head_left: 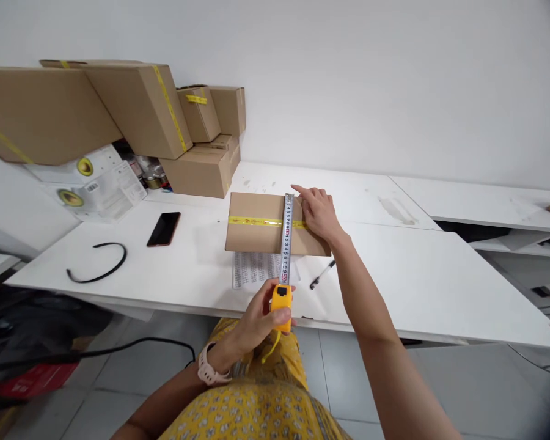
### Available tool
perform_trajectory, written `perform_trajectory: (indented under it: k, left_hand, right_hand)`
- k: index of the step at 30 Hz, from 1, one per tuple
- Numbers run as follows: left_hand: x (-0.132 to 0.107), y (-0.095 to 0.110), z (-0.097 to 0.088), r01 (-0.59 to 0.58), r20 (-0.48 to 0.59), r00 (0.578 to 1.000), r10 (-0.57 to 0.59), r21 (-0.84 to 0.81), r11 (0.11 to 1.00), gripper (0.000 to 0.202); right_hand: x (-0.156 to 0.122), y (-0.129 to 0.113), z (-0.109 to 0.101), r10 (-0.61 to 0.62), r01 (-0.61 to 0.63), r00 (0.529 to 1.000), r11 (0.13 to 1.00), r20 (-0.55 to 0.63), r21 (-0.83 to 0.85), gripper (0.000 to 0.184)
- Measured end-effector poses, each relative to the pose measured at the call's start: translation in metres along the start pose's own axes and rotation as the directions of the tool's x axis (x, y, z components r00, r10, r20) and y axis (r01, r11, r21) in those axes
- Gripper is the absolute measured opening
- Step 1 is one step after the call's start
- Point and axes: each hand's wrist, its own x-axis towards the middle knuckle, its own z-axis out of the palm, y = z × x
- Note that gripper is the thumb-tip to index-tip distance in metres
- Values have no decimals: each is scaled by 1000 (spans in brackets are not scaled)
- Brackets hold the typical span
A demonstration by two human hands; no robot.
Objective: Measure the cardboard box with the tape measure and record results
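Note:
A flat cardboard box (256,235) sealed with yellow tape lies on the white table (417,275), on top of a printed sheet (252,269). My left hand (261,318) is closed round a yellow tape measure case (281,305) at the table's near edge. Its white blade (286,238) runs across the box to the far edge. My right hand (318,211) rests on the box's right part, its fingers pressing the blade's tip at the far edge.
A black pen (321,274) lies right of the sheet. A black phone (164,228) and a curved black band (98,266) lie to the left. Stacked cardboard boxes (132,116) and white cartons (96,180) fill the back left. A lower shelf (499,208) stands right.

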Motion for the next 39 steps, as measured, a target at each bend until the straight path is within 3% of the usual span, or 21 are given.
perform_trajectory:
  k: [17,33,39]
  left_hand:
    - [15,-21,4,-19,-28,999,20,49,999,55]
    - [18,-28,1,-23,-22,999,25,66,998,58]
    - [10,-34,-2,-23,-15,1000,24,51,998,58]
  right_hand:
    - [0,5,11,-27,26,999,999,-25,-18,56]
    - [-2,1,7,-13,15,1000,992,18,-123,57]
    - [-5,-1,7,26,-30,999,994,-38,-103,59]
